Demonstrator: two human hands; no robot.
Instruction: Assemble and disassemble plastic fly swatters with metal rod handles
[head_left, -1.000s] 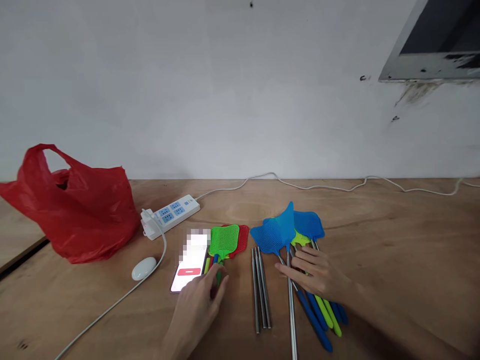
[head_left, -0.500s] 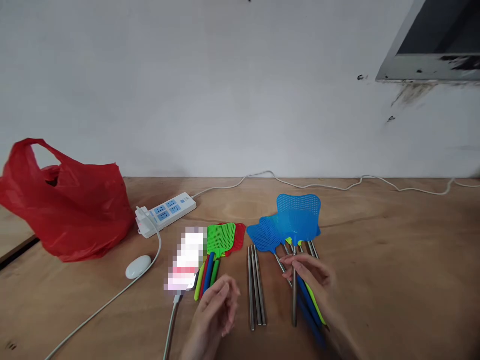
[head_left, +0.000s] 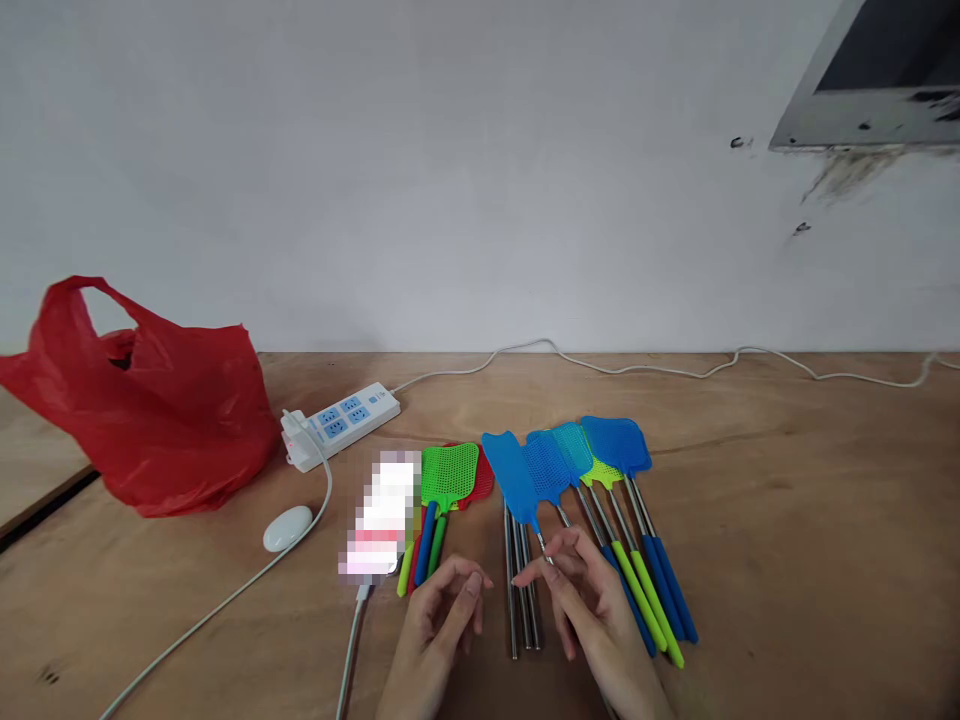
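Note:
My right hand [head_left: 581,600] pinches the thin metal neck of a blue fly swatter [head_left: 513,477] and holds it tilted above three bare steel rods [head_left: 519,585] that lie side by side on the wooden table [head_left: 787,520]. My left hand [head_left: 442,625] hovers just left of the rods, fingers loosely curled, holding nothing. To the right lies a fan of blue and lime fly swatters [head_left: 600,450] with blue and lime handles. To the left lie a green swatter [head_left: 448,474] over a red one [head_left: 484,478], with coloured handles.
A phone [head_left: 379,520] with a lit screen lies left of the green swatter, its cable running to the front edge. Further left are a white mouse-shaped object [head_left: 287,527], a white power strip [head_left: 341,422] and a red plastic bag [head_left: 142,400]. A white cable [head_left: 675,372] runs along the wall.
My right hand left the pile on the right and carried one blue swatter leftward, over the steel rods. My left hand drew back from the green swatter's handles toward the rods.

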